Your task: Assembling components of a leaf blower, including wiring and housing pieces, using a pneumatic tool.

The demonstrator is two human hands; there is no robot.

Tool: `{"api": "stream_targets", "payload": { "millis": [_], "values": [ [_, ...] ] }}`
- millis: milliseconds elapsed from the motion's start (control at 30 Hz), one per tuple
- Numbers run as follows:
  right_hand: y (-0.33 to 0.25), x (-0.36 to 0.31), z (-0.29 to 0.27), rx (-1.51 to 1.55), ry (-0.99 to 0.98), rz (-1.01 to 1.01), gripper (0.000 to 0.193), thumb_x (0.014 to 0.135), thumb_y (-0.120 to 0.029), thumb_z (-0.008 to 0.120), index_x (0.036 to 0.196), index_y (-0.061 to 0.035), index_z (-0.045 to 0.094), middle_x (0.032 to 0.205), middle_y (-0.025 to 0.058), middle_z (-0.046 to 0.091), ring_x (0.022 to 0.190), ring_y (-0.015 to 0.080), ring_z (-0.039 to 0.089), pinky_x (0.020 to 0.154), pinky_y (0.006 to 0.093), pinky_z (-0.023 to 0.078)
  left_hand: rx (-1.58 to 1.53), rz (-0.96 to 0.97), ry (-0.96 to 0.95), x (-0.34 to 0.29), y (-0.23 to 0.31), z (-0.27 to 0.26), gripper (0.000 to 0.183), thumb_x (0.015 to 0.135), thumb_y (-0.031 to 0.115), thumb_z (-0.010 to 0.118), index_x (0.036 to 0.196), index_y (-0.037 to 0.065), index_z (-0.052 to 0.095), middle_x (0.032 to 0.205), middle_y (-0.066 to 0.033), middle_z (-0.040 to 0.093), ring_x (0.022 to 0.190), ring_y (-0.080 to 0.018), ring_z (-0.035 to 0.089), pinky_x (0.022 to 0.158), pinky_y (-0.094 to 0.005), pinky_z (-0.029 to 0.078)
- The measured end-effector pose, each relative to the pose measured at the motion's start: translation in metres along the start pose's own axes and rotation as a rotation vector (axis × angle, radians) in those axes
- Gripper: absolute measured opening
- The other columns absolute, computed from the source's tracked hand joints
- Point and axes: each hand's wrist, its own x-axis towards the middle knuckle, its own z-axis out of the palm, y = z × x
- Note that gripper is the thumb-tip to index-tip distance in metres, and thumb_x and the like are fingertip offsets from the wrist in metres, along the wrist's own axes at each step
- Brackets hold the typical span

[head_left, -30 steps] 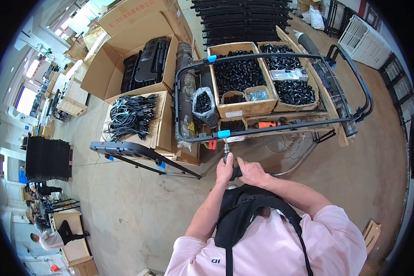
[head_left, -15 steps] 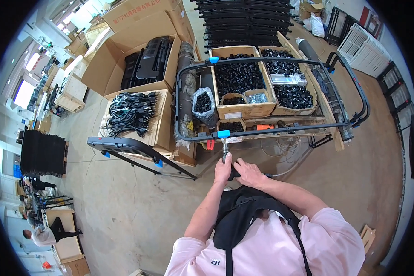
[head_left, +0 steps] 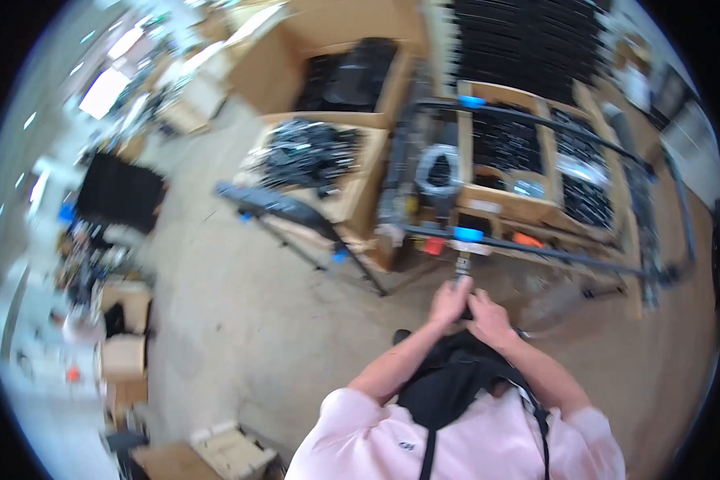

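Note:
My left hand (head_left: 451, 299) is closed round the body of a power screwdriver (head_left: 462, 268), just behind its silver front end. My right hand (head_left: 489, 315) closes on its rear part, close beside the left. The driver points away from me, its tip up against a blue clip (head_left: 469, 234) on the near bar of a black tubular frame (head_left: 552, 254); whether they touch is blurred. Another blue clip (head_left: 472, 102) sits on the frame's far bar. Left of my hands stands a black panel with legs (head_left: 284, 206), with blue clips along it.
Cardboard boxes of small black parts (head_left: 508, 144) lie under the frame. A clear bag (head_left: 438, 170) of black pieces is beside them. Bundled cables (head_left: 312, 152) lie on a carton at left, before an open box (head_left: 264, 68) of black panels. Black bars (head_left: 528, 48) are stacked behind.
The whole view has swung, so the bench and frame appear farther right, with motion blur. Both hands still hold the screwdriver at the same blue clip.

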Motion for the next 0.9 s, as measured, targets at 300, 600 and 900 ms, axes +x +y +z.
{"api": "stream_targets", "payload": {
  "millis": [300,600,900],
  "values": [
    [0.019,-0.034,0.023,0.010,-0.093,0.040,0.066,0.075,-0.020,0.082,0.134,-0.0062,0.056,0.121,0.0207,0.059,0.110,0.0471,0.064,0.090,0.0547,0.054,-0.223,-0.062,-0.027,-0.013,-0.068,0.050,0.073,0.100,0.066,0.054,0.120,-0.003,0.068,0.111,-0.0251,0.073,0.105,-0.0368,0.071,0.092,-0.0471,0.053],
    [0.051,-0.068,0.001,0.156,-0.134,0.433,0.060,0.075,-0.032,0.075,0.127,-0.0038,0.063,0.116,0.0256,0.070,0.111,0.0448,0.067,0.097,0.0524,0.053,0.275,0.138,-0.696,0.029,-0.076,0.062,0.078,0.105,0.066,0.035,0.107,0.000,0.077,0.110,-0.0255,0.075,0.107,-0.0473,0.070,0.096,-0.0545,0.053],
    [0.159,-0.132,-0.079,0.454,0.409,1.159,0.069,0.074,-0.034,0.078,0.132,-0.0005,0.064,0.115,0.0266,0.073,0.111,0.0394,0.071,0.098,0.0472,0.055,0.154,0.317,-0.715,0.048,0.056,0.100,0.039,0.106,0.038,0.059,0.118,0.004,0.073,0.093,-0.0104,0.073,0.085,-0.0174,0.070,0.081,-0.0350,0.056]
  ]
}}
